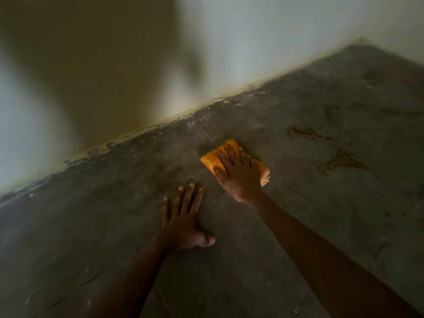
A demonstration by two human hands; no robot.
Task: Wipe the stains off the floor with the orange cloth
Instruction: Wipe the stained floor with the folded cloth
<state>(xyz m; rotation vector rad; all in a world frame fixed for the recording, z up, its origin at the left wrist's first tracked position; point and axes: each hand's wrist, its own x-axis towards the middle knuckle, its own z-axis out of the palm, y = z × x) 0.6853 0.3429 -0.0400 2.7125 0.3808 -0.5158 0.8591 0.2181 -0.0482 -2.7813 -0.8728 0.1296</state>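
Observation:
A folded orange cloth (pixel 214 159) lies flat on the grey tiled floor (pixel 298 214), a little in front of the wall. My right hand (pixel 238 175) presses down on top of it, fingers spread over the fabric. Brown stains (pixel 341 161) mark the floor to the right of the cloth, and a second brown stain (pixel 302 132) lies further back, near a third smear (pixel 330 111). My left hand (pixel 185 221) rests flat on the bare floor, fingers apart, just left of and nearer to me than the cloth.
A pale wall (pixel 252 42) meets the floor along a diagonal line with dark grime and flaked paint (pixel 142 138) at its base. Thin tile joints (pixel 213 198) cross the floor. The room is dim, with shadows on the wall.

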